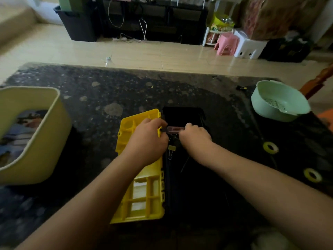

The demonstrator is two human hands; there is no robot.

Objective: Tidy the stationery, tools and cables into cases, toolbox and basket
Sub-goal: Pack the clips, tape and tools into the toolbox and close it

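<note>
Fingers [158, 123] of my left hand [147, 139] curl round the left end of a little case [175, 129], with the big cream basket [45, 141] far off at nine o'clock from them. Under that hand lies the yellow tray [142, 195] with its many small boxes. The little case is pinkish and held level between my two hands, just over the black toolbox [182, 114], which sits at twelve o'clock from my hands. At six o'clock from the case lies a yellow clip [172, 147]. Next, the fingers [190, 126] of my right hand [195, 135] pinch the right end of the case. I think it is light, hard and smooth, so it may slip. Holding it by both short ends feels best to me, and not too tight, as the lid might pop. It is too dark to tell what is inside. At three o'clock, well away on the dark table [126, 91], sit two yellow tape rolls [270, 147], and at two o'clock a green bowl [281, 101] with holes.
</note>
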